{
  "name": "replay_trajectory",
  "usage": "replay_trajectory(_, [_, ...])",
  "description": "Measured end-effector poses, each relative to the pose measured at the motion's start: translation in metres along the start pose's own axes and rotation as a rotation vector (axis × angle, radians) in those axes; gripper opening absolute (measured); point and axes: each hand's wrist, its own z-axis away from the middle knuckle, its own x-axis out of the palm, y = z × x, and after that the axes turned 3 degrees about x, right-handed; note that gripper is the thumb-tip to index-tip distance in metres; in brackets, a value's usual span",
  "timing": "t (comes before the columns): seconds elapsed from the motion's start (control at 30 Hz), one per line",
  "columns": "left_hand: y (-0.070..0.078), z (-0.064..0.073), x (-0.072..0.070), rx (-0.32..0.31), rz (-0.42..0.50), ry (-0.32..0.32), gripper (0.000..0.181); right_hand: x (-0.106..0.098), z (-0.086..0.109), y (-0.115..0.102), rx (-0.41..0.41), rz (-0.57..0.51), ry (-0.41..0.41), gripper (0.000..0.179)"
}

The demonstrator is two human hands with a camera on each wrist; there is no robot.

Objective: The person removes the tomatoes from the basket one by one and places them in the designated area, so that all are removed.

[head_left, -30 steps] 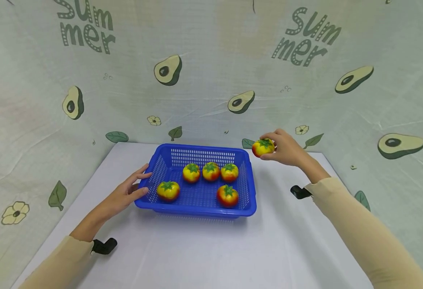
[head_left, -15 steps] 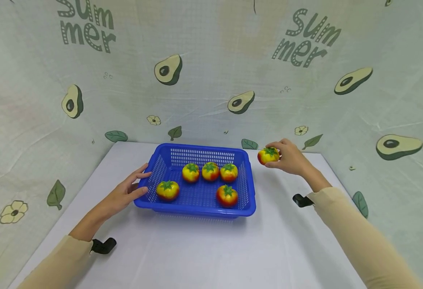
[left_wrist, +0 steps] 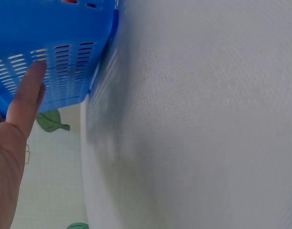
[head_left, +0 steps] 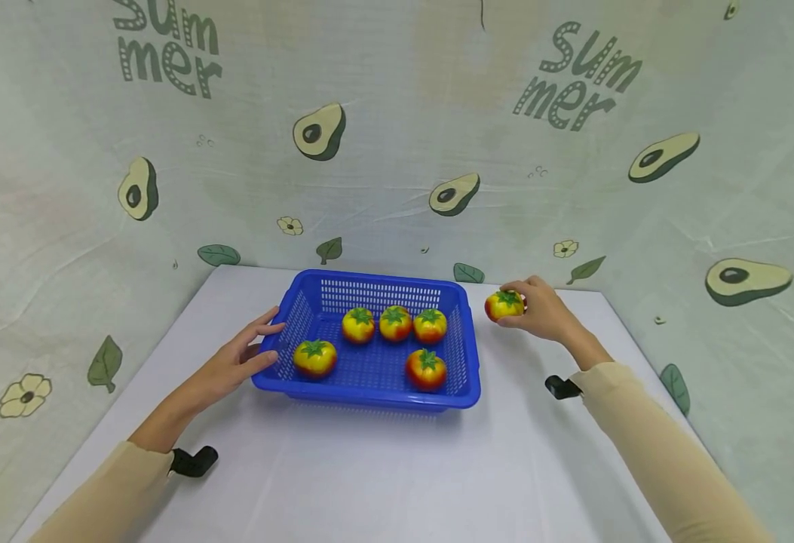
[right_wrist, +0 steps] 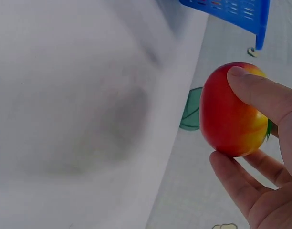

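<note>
My right hand (head_left: 541, 311) pinches a red-and-yellow tomato (head_left: 504, 305) with a green leafy top, to the right of a blue plastic basket (head_left: 369, 396). Seen from the right wrist, the thumb lies on one side of this tomato (right_wrist: 227, 114) and the fingertips on the other, over the white table. Several more tomatoes sit in the basket: three in a row at the back, one tomato (head_left: 315, 358) front left and one tomato (head_left: 427, 369) front right. My left hand (head_left: 230, 366) rests at the basket's left rim; its straight fingers (left_wrist: 29, 90) touch the slotted outer wall.
The basket stands on a white-covered table (head_left: 369, 483). A pale cloth (head_left: 383, 136) printed with avocados, leaves and lettering hangs behind and along both sides. Black wrist devices sit on both cuffs, such as the left device (head_left: 194, 461).
My right hand has moved the tomato slightly rightward and down toward the table, keeping its grip. The left hand, the basket and the tomatoes in it have stayed in place.
</note>
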Motion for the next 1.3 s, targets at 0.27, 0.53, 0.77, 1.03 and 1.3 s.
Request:
replay_trajectory(0.27, [0.000,-0.001,0.000,0.002,-0.010,0.002,0.054,0.016,-0.003,0.014,0.007,0.002,-0.020,0.064])
replay_trajectory(0.53, [-0.001,-0.001,0.001,0.008,-0.006,0.005,0.054,0.029,-0.006,0.021,0.015,0.000,-0.030,0.061])
replay_trajectory(0.77, [-0.002,-0.002,0.001,0.015,0.016,0.002,0.054,0.037,-0.009,0.022,0.037,-0.012,-0.051,0.063])
replay_trajectory(1.03, [-0.003,-0.001,0.002,0.019,0.019,0.003,0.054,0.044,-0.009,0.026,0.031,-0.008,-0.040,0.063])
replay_trajectory(1.3, [-0.002,-0.001,0.001,0.014,0.010,0.004,0.054,0.046,-0.010,0.026,0.044,-0.023,-0.043,0.064])
